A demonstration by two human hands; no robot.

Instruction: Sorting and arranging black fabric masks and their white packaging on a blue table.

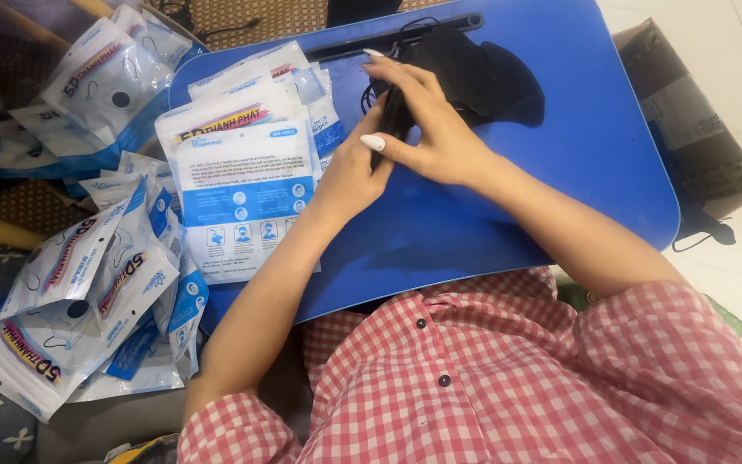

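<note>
- A heap of flat white-and-blue packets was seen at the far left, off the table; through their clear windows a dark mask with a round valve could be made out in several of them.
- A second cluster of the same packets was found at the upper left, each likewise filled with one dark mask.
- A stack of packets was laid on the left part of the blue table, the top one turned printed side up, so its contents could not be seen.
- The left hand was placed just right of that stack, its fingers curled up against a folded black mask; the mask was grasped between this hand and the other.
- The folded black mask was held edge-on above the middle of the table, seen as a narrow dark strip of soft, matt fabric, with a thin black ear loop trailing at its left side.
- The right hand was closed over the mask from above, fingers pressed along its upper edge, thumb beneath.
- A pile of loose black masks was left on the table just behind the hands, touching the held one.
- An open brown cardboard box was set at the far right beside the table; what it held could not be told.
</note>
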